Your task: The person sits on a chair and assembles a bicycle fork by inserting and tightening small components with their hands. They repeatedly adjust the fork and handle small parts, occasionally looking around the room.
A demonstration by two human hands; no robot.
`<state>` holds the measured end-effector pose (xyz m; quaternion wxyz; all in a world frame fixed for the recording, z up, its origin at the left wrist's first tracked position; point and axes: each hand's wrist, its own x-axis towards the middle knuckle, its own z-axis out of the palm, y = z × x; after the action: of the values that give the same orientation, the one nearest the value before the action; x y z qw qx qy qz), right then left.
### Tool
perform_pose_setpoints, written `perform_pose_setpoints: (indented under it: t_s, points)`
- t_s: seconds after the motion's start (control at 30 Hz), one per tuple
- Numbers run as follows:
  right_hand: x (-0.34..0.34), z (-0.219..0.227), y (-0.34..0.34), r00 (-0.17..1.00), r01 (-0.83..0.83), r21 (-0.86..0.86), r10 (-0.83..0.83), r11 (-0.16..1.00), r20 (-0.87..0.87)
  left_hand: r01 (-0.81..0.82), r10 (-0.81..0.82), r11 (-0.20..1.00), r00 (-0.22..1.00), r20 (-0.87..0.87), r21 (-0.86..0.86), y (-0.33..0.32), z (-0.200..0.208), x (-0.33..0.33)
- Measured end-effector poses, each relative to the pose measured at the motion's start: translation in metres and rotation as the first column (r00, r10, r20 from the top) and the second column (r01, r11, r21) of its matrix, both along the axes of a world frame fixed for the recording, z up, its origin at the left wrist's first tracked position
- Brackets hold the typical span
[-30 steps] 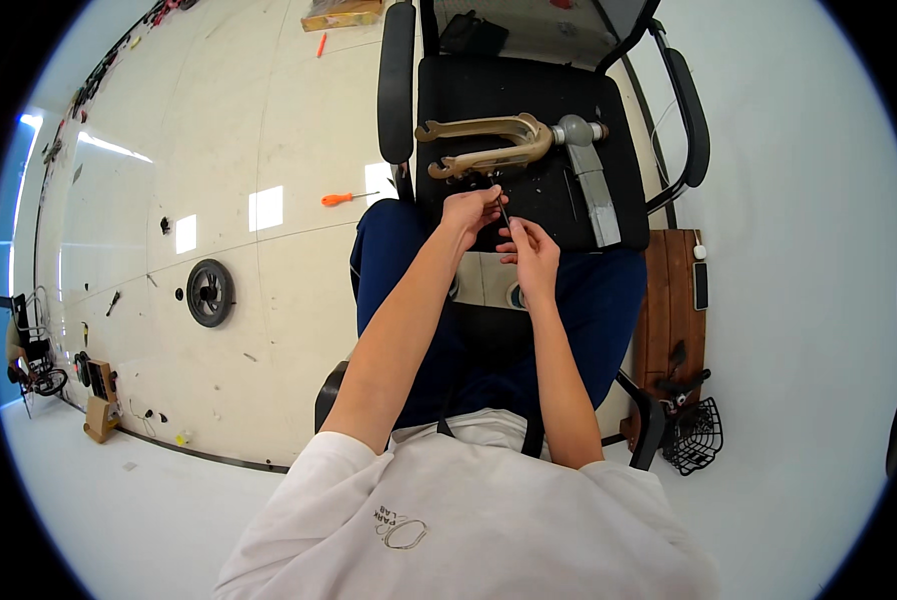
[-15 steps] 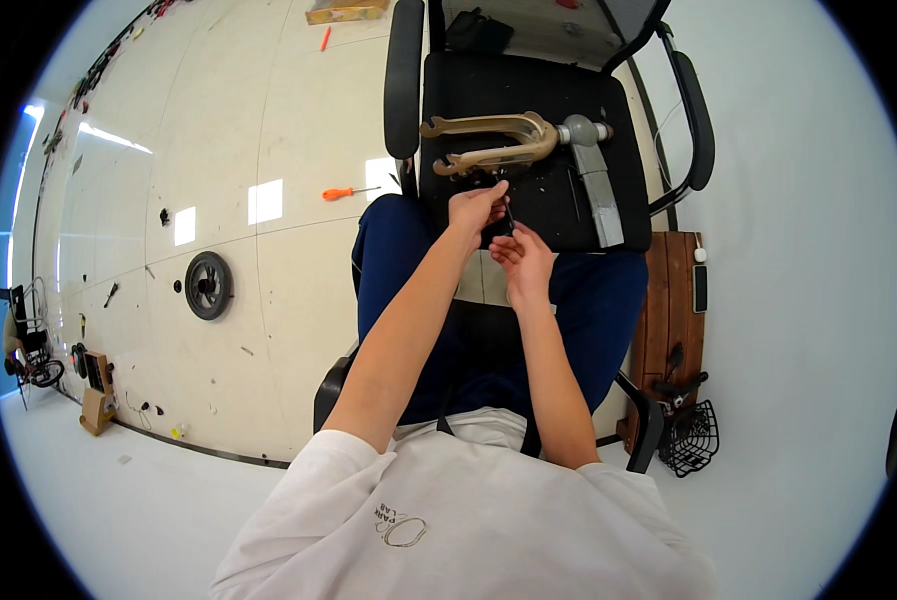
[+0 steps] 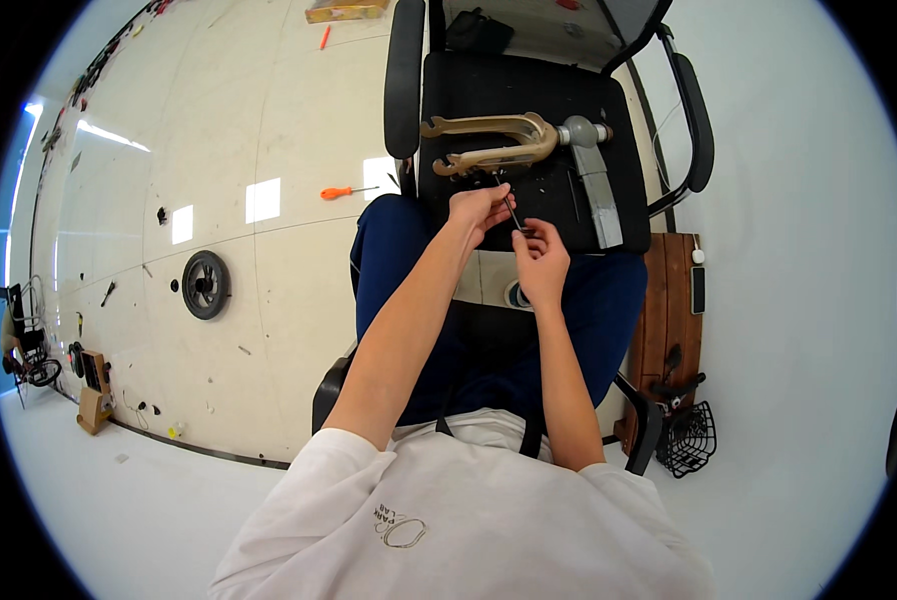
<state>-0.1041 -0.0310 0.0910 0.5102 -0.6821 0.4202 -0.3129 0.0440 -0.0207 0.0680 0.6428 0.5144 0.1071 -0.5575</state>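
Observation:
A gold fork (image 3: 514, 150) with two prongs pointing left lies on a black chair seat (image 3: 529, 85), and a silver tube (image 3: 596, 192) extends from its grey head. Just below the fork's nearer prong, my left hand (image 3: 479, 208) pinches the upper part of a thin dark hex key (image 3: 510, 207). The lower, bent end of that key is between the fingers of my right hand (image 3: 543, 262), closer to my lap. Small dark parts lie beside the prong, partly covered by my left hand.
Left on the floor are an orange-handled screwdriver (image 3: 339, 192) and a small black wheel (image 3: 206, 285). A thin dark rod (image 3: 575, 195) rests beside the tube. At right, a wooden bench (image 3: 667, 310) carries a phone (image 3: 698, 290), near a black wire basket (image 3: 689, 440). Chair armrests flank the seat.
My right hand has shifted slightly right and turned, its fingers now curled at the key's bent end. My left hand stays near the fork, and the key shows more clearly.

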Motion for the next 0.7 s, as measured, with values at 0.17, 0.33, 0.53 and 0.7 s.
perform_pose_setpoints:
  t_s: [0.17, 0.33, 0.53, 0.7]
  points:
    - [-0.001, 0.0, -0.001, 0.987, -0.11, 0.018, 0.111, 0.994, -0.114, -0.017, 0.014, 0.998, 0.998, 0.063, 0.056, -0.001, 0.003, -0.001]
    - [0.02, 0.004, 0.01, 0.875, -0.144, 0.915, -0.383, 0.378, 0.296, -0.008, 0.007, 0.998, 1.0, 0.027, 0.055, 0.002, -0.008, -0.001]
    - [0.005, -0.01, 0.0, 0.765, -0.493, 0.857, -0.396, 0.149, 0.508, 0.141, -0.152, 0.973, 0.987, -0.045, -0.185, 0.01, 0.001, 0.01]
    - [0.006, 0.015, 0.0, 0.982, -0.005, 0.6, -0.109, 0.8, 0.154, 0.078, -0.083, 0.993, 0.995, -0.058, -0.088, 0.007, 0.0, 0.008]
